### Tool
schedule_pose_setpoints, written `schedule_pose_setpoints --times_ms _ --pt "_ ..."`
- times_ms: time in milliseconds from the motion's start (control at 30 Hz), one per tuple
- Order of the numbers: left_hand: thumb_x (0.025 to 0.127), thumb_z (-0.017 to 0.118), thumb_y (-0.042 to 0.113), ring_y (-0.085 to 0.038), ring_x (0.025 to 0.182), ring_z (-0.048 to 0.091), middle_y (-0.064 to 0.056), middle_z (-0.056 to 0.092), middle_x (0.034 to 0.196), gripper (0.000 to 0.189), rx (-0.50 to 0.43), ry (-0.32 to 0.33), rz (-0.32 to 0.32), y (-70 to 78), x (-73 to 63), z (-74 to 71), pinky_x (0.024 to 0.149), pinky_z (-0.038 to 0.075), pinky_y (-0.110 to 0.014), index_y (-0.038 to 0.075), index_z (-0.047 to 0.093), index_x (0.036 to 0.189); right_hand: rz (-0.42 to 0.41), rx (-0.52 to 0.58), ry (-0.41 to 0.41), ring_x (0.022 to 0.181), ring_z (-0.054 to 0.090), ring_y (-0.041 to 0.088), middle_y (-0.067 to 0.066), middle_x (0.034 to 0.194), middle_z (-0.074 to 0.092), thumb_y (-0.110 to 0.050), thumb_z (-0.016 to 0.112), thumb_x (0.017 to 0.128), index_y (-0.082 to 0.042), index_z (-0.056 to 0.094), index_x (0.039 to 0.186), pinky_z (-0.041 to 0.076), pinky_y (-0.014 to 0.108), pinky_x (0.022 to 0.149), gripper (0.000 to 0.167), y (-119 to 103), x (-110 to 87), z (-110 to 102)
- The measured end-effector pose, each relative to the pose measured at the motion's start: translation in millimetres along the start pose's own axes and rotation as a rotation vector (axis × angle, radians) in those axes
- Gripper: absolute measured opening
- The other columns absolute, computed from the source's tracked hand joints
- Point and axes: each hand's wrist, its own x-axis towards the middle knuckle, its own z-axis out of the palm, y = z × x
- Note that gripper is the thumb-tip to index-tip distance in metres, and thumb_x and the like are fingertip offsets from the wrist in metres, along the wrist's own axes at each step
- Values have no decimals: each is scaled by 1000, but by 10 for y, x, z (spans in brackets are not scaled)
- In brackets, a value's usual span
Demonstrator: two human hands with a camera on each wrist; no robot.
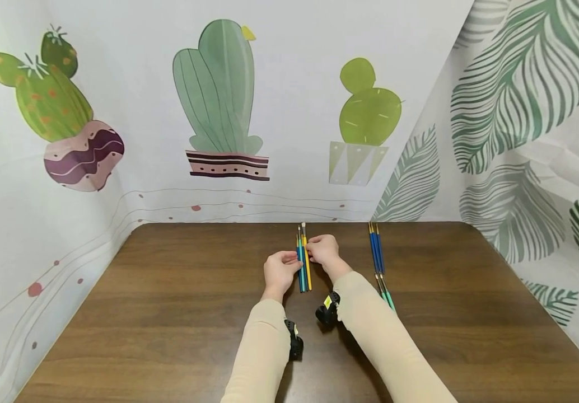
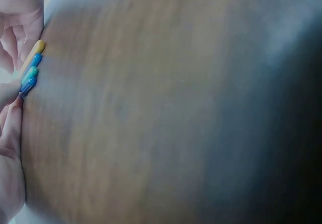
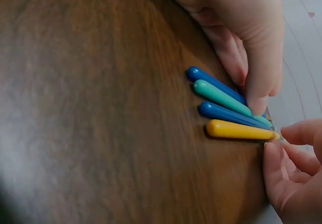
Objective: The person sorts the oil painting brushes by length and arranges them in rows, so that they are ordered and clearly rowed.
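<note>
Four paintbrushes lie side by side on the wooden table, handles toward the person and bristles toward the wall. Yellow is the rightmost paintbrush [image 3: 236, 129]; beside it come a blue paintbrush [image 3: 221, 113], a teal paintbrush [image 3: 221, 95] and an outer blue paintbrush [image 3: 211, 79]. From the left, my left hand [image 1: 280, 270] pinches the outer blue one, its thumb tip reaching over to the teal handle. On the other side my right hand [image 1: 322, 249] pinches the yellow paintbrush near its metal ferrule. The fingertips partly cover the ferrules in the right wrist view.
To the right on the table [image 1: 168, 313] lie several blue paintbrushes [image 1: 376, 252] near the back edge. Green-handled paintbrushes [image 1: 387, 296] lie just in front of them, partly behind the right sleeve. A cloth wall printed with cacti [image 1: 224, 89] stands behind the table.
</note>
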Motion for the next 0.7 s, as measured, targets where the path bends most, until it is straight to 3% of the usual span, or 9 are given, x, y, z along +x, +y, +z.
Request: schedule_pose_setpoints --times_ms 333,700 --pt "80 74 5 -25 92 71 -16 72 98 23 -5 0 13 14 -15 -5 80 58 -33 -1 70 101 -15 -221 73 49 55 9 11 81 69 -16 71 82 -2 71 96 50 19 45 20 -56 -16 37" --pt "79 74 3 -26 92 70 -18 72 98 24 -14 -2 24 1 2 -5 80 58 -33 -3 70 102 3 -115 37 57 55 11 11 84 65 -12 66 82 1 71 95 53 22 50 19 -76 -25 -36"
